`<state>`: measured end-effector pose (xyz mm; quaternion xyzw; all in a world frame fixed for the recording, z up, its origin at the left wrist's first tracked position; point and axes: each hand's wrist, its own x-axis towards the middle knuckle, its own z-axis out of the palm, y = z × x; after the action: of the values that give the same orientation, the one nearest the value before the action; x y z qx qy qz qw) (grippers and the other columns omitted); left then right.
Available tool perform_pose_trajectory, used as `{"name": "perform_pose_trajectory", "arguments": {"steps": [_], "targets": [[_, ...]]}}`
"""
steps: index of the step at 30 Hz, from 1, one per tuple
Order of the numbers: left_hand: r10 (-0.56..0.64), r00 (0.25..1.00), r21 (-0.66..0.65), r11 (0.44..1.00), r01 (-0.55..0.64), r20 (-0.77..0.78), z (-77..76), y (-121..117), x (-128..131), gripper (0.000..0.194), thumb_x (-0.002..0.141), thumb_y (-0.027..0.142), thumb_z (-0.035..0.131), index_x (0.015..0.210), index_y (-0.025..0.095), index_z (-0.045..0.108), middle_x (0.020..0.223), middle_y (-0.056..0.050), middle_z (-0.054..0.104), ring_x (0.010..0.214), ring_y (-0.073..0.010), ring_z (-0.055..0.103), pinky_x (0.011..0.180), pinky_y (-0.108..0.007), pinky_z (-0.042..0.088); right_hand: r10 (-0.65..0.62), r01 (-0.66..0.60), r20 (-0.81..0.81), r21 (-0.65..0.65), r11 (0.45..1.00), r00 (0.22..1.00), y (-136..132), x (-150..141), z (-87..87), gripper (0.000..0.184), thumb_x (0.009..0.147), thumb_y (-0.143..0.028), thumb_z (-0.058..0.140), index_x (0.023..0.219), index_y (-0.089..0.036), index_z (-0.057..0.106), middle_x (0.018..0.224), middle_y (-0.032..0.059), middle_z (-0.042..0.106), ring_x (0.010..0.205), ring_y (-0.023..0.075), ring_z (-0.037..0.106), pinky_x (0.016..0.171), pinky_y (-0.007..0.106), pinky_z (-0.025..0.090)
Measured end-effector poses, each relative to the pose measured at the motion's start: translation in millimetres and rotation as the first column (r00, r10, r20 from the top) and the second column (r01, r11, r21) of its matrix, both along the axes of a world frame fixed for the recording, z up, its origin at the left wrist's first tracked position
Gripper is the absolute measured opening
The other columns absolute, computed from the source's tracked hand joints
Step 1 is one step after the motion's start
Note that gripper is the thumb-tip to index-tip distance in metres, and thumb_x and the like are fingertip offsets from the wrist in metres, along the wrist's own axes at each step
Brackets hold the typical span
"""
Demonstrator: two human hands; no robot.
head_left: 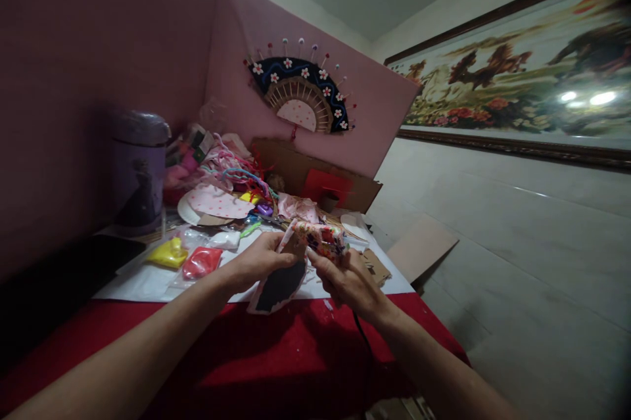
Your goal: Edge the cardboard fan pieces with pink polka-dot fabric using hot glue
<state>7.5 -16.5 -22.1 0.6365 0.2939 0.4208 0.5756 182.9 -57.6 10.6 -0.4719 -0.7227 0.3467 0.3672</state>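
Observation:
Near the front edge of the table, my left hand [263,261] is closed on a cardboard piece [280,285] with a dark face and a pale pink border. The piece is tilted, its lower end hanging over the red cloth. My right hand [348,275] is wrapped round a flower-patterned glue gun [320,237], from which a black cord [365,334] runs down below the hand. The gun's front is close to the upper part of the piece; whether they touch I cannot tell.
Yellow clay [168,253] and red clay [202,263] in bags lie left on the white sheet. Behind are a dotted pink disc [221,202], tangled ribbons and a purple tumbler [139,173]. A decorated fan [298,94] hangs on the pink board. Torn cardboard [377,267] lies right.

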Motion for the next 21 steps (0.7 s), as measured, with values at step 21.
{"name": "perform_pose_trajectory", "arguments": {"steps": [21], "targets": [[0.026,1.000,-0.004,1.000,-0.026,-0.017,2.7,-0.5,0.4,0.026,0.061,0.025,0.064,0.082,0.011,0.062,0.065,0.000,0.057,0.056,-0.0116,0.050,0.058,-0.026,0.036,-0.010,0.010,0.007,-0.043,0.999,1.000,-3.8,5.0,0.2,0.043,0.081,-0.053,0.052,0.057,-0.018,0.044,0.042,-0.0057,0.039,0.038,0.0065,0.033,0.037,0.020,0.026]]}}
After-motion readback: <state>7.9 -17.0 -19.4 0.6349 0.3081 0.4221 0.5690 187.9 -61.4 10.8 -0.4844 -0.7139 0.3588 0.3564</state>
